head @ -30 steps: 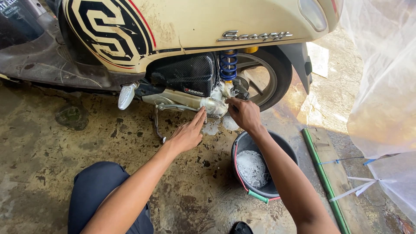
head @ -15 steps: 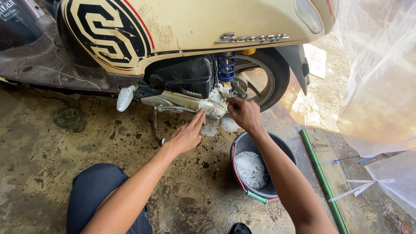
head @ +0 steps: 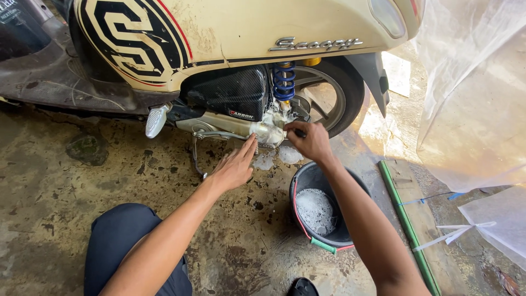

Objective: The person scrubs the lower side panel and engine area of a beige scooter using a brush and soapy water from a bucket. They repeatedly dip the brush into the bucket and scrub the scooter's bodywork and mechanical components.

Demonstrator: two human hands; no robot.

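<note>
**Hands at the soapy engine case, scooter rear**

Right hand [head: 310, 140] is curled shut around a small dark brush handle [head: 299, 133], which only pokes out past your knuckles; the bristle end is hidden, so you can't tell what kind of brush it is. You hold it against the foamy engine case [head: 267, 130], low on the scooter [head: 235, 33], just below the blue shock spring [head: 284, 80] and in front of the rear wheel [head: 329, 93].

Left hand [head: 236, 167] is flat, fingers straight and pressed together, fingertips touching the underside of the same soapy case. It holds nothing.

Black carbon-pattern cover [head: 233, 93] sits just above and left of the case. The kick lever [head: 155, 120], silver, sticks out further left, and the stand [head: 197, 153] hangs down toward the floor.

Black bucket [head: 307, 181] with suds in it stands on the wet concrete floor [head: 66, 192], right under your right forearm, near the wheel. A green-gripped handle lies over its near rim.

Green pipe [head: 402, 219] runs along the floor to the right of the bucket, beside a clear plastic sheet [head: 471, 98]. Your knee [head: 123, 241], in dark cloth, is at lower left.
</note>
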